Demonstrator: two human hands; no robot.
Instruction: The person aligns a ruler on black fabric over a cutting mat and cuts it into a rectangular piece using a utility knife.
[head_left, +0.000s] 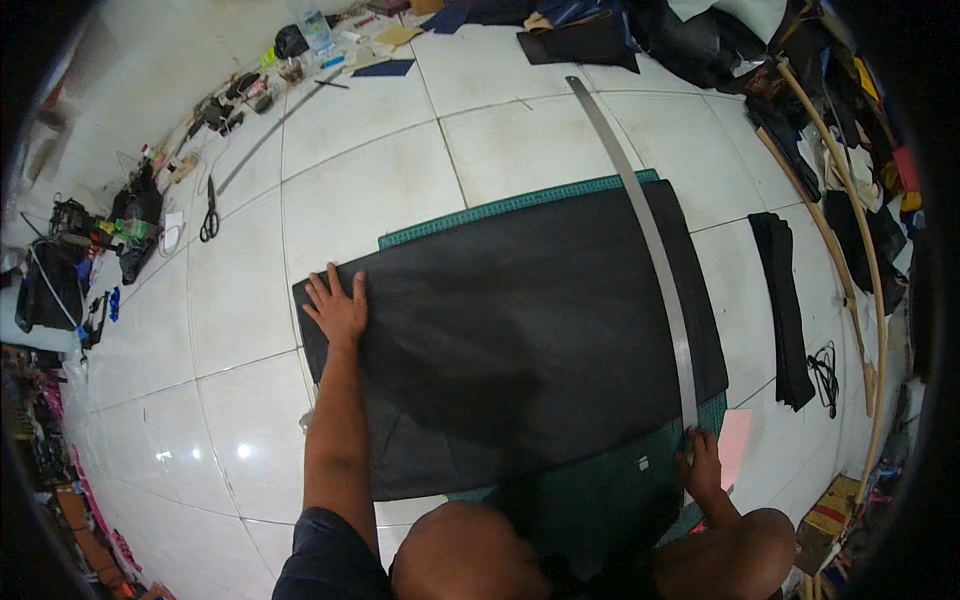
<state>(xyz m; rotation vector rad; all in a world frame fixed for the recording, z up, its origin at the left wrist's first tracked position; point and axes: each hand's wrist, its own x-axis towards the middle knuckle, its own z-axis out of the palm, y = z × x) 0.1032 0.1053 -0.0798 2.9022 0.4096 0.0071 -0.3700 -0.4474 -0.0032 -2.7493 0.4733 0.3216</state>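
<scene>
A large black sheet (510, 330) of leather-like material lies across a green cutting mat (590, 490), which shows along its far and near edges. My left hand (340, 310) rests on the sheet's left end, palm down with fingers spread. A long metal ruler (650, 245) crosses the sheet near its right side and extends past the far edge onto the floor. At the ruler's near end is my right hand (703, 465), its fingers closed; a small dark purplish bit shows at the fingertips, too small to name. Beside that hand lies a pink piece (737, 440).
Folded black strips (780, 310) and a black cord (823, 380) lie on the white tiles at right, near long wooden sticks (835, 170). Scissors (209, 212) lie at left. Material scraps (575, 48) and a clear bottle (315, 28) line the far side.
</scene>
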